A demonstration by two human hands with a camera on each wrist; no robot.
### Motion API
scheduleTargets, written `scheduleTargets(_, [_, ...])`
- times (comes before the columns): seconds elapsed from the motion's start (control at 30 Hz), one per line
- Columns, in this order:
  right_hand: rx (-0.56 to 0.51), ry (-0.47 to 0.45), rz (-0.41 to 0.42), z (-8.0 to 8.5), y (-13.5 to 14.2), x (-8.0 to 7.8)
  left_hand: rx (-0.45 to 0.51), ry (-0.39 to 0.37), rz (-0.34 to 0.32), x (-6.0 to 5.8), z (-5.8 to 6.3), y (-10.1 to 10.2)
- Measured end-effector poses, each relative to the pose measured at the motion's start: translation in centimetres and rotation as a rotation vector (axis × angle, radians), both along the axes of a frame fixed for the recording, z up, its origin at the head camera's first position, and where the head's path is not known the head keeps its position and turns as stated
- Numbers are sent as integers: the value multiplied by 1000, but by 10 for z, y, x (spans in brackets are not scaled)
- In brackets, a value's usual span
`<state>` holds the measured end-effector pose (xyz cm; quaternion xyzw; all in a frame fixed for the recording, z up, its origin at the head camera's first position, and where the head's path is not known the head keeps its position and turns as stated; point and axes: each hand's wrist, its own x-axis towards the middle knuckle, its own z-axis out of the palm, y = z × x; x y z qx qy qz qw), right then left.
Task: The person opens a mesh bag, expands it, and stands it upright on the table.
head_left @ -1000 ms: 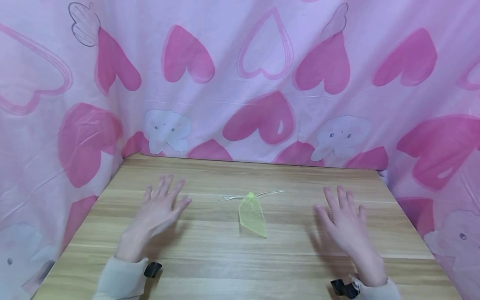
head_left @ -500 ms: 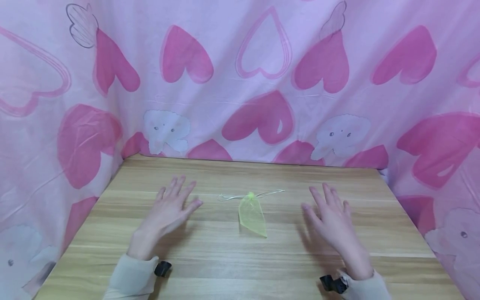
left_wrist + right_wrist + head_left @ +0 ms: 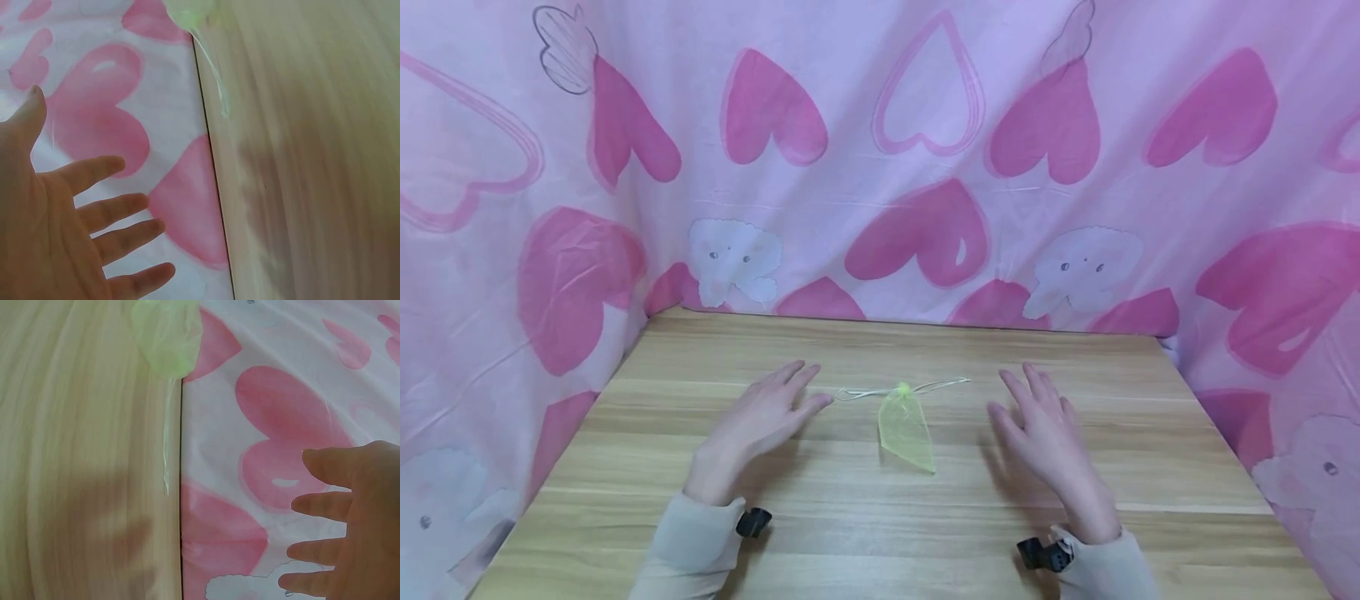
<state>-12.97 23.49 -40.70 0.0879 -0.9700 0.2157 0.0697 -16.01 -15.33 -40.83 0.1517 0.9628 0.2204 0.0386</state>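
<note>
A small sheer yellow-green drawstring pouch [image 3: 906, 429] lies on the wooden table, its gathered neck toward the back. Pale drawstrings [image 3: 942, 385] stretch out to both sides of the neck. My left hand [image 3: 760, 421] hovers left of the pouch, fingers spread, thumb tip close to the left string loop and holding nothing. On the other side, my right hand [image 3: 1045, 429] is also raised with fingers apart and nothing in it. Both wrist views show the palms bare, with the pouch [image 3: 169, 337] at the top edge of the right wrist view.
The wooden tabletop [image 3: 865, 542] reaches back to a pink curtain [image 3: 917, 167] with hearts, which also hangs at both sides. Black wrist devices [image 3: 754, 522] sit at the cuffs of the light sleeves [image 3: 696, 533].
Both hands have moved inward toward the pouch, the left going right and the right going left. The pouch has stayed in place.
</note>
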Motion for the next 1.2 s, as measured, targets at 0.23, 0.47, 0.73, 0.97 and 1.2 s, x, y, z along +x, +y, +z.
scheduleTargets(0.23, [-53, -16, -19, 5, -9, -5, 24, -25, -6, -4, 1, 10])
scheduleTargets(0.47, [-112, -44, 11, 3, -21, -24, 101, -70, -17, -11, -3, 14])
scheduleTargets(0.73, [-278, -151, 47, -12, -27, -45, 202, -159, -71, -23, -7, 44])
scheduleTargets(0.97, [-376, -199, 63, -21, -33, -54, 237, -129, -99, -30, -6, 71])
scheduleTargets(1.2, [-463, -223, 44, -26, -36, -57, 287, -151, -57, -37, -21, 82])
